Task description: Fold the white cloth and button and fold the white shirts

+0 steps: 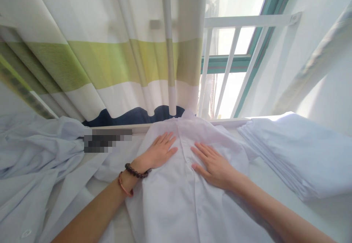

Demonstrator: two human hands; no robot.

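A white button-front shirt (pixel 176 199) lies spread out before me, its collar end toward the window and its button strip running down the middle. My left hand (pixel 158 150) rests flat on the upper left of its front, fingers spread. Flat on the other side of the button strip lies my right hand (pixel 211 164), also with fingers apart. Neither hand grips the cloth. A dark bead bracelet (pixel 136 172) and a copper-coloured bangle (pixel 125 185) circle my left wrist. The shirt's lower end runs out of view.
Folded white cloth lies in a stack (pixel 305 155) at the right. Rumpled white garments (pixel 35 162) heap up on the left, beside a blurred-out dark patch (pixel 101 141). Behind the white surface (pixel 286 177) hang a striped curtain (pixel 118 63) and a white railing (pixel 247 21) before a window.
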